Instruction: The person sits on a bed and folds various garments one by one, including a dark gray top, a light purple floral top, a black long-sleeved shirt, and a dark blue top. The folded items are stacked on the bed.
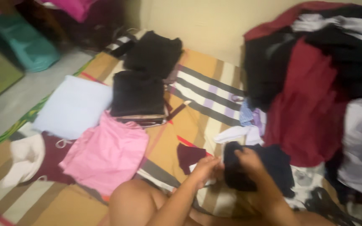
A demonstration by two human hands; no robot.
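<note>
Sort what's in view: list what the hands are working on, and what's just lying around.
In hand:
- left hand and right hand, both gripping the dark garment

Lying about:
- pink folded cloth
- pale blue folded cloth
- black folded stack
- unsorted clothes heap
- striped sheet

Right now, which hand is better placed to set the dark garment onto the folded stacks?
Probably the left hand: it grips the dark garment on the side nearer the folded black stack; the right hand lies farther away.
</note>
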